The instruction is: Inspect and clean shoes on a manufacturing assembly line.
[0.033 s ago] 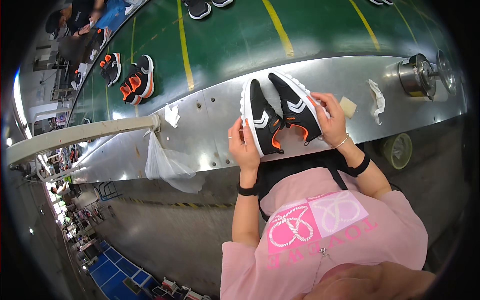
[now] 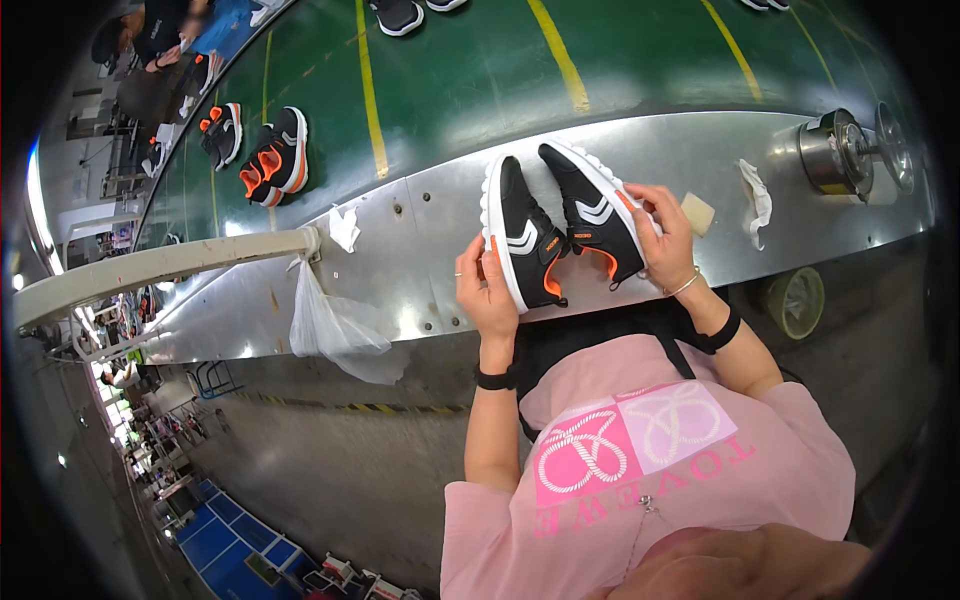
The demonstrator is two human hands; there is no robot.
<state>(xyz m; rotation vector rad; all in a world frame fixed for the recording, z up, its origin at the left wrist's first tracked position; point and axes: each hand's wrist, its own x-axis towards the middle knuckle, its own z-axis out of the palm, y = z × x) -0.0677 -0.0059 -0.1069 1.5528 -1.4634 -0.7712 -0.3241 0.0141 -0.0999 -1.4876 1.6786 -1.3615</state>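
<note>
So it's a pink short-sleeved tee [image 2: 790, 450] with a two-square chest print [image 2: 620, 437], one half hot pink, the other pale lilac, white rope loops across both, plus pink lettering [image 2: 700, 473] alongside. Chunky black wristbands [image 2: 496, 380] both sides, thin bracelet [image 2: 684, 283] on the right, slim ring [image 2: 459, 274] on the left fingers [image 2: 469, 258], fine necklace [image 2: 637, 537] with a tiny pendant [image 2: 645, 502].

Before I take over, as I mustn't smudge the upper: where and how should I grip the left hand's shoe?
Probably pinch the white sole near the toe, from the left: the black shoe turns its sole outward there, clear of the left hand, while the other shoe crowds the opposite side.
</note>
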